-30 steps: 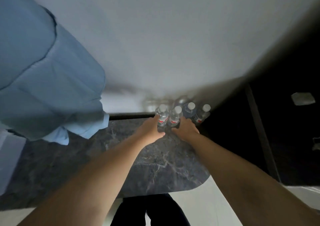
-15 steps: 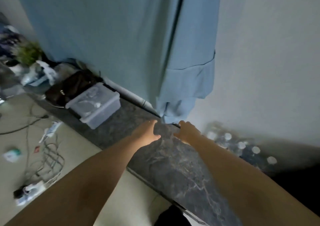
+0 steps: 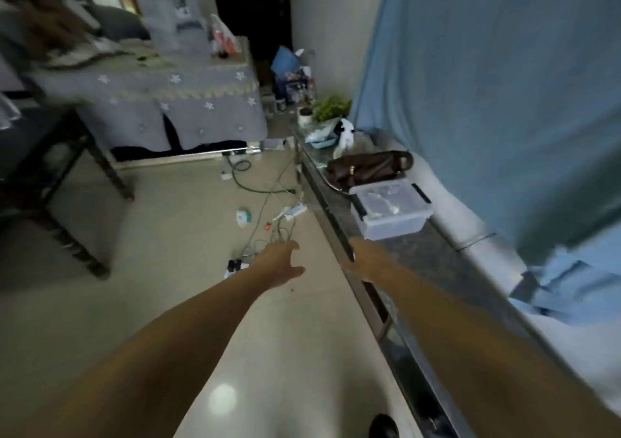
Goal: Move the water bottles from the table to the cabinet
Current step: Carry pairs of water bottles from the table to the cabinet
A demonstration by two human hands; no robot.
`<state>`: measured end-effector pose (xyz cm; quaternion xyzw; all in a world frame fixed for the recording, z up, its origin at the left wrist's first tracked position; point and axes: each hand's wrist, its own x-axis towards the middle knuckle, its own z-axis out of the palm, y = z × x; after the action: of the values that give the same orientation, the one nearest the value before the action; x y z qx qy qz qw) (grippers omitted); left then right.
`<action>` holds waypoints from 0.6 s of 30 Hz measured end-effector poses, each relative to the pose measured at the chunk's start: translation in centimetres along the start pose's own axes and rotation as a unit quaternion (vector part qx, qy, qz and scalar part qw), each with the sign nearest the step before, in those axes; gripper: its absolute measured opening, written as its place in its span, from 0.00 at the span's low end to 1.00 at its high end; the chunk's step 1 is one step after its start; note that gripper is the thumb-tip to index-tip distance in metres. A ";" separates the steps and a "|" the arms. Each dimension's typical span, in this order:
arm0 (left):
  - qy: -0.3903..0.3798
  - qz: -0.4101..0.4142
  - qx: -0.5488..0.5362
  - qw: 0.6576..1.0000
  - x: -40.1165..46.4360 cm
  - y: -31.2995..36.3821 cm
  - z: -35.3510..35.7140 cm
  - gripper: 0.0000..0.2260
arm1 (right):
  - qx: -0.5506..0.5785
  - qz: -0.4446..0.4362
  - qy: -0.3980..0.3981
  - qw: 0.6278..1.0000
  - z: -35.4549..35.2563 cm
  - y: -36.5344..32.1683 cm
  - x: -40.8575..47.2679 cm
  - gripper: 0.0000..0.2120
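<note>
Both hands empty: left hand [image 3: 280, 263] fingers relaxed over the floor, right hand [image 3: 366, 258] loose at the ledge [image 3: 430, 263] front edge. Bottles out of view. Between trips; next: find and grasp bottles.

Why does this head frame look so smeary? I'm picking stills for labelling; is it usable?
Head view: dim and motion-blurred, worst on the draped table and blue curtain; both the left hand and right hand are soft; a glare spot on the floor; wide-angle bending at the edges.
</note>
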<state>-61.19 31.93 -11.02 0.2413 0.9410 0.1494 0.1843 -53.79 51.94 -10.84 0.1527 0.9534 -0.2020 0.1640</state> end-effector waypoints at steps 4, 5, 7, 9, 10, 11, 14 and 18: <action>0.046 -0.106 -0.023 0.993 -4.3 -10.0 -3.8 0.25 | -0.035 -0.083 -0.023 0.996 1.3 -10.7 2.6 0.32; 0.057 -0.133 -0.024 0.989 -5.3 -12.5 -4.6 0.26 | -0.046 -0.104 -0.028 0.993 1.8 -13.5 3.1 0.31; 0.074 -0.184 -0.031 0.980 -6.6 -16.5 -5.8 0.27 | -0.071 -0.147 -0.036 0.986 2.9 -18.5 4.0 0.28; 0.083 -0.213 -0.039 0.973 -7.1 -19.0 -6.6 0.27 | -0.104 -0.184 -0.034 0.977 3.5 -22.1 4.7 0.24; 0.088 -0.223 -0.045 0.970 -7.1 -20.3 -7.0 0.27 | -0.123 -0.204 -0.033 0.971 3.9 -24.0 5.3 0.23; 0.091 -0.230 -0.050 0.968 -7.0 -21.3 -7.1 0.27 | -0.138 -0.218 -0.031 0.966 4.2 -25.5 5.9 0.23; 0.092 -0.241 -0.055 0.965 -5.6 -23.7 -7.6 0.27 | -0.153 -0.239 -0.043 0.958 4.4 -28.7 8.3 0.23; 0.113 -0.253 -0.058 0.959 -0.8 -27.5 -10.7 0.27 | -0.160 -0.257 -0.065 0.951 2.9 -32.1 14.8 0.25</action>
<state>-76.03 6.41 -11.49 -0.0341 0.9757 0.1785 0.1227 -77.86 26.00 -8.13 -0.1390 0.9675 -0.0920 0.1903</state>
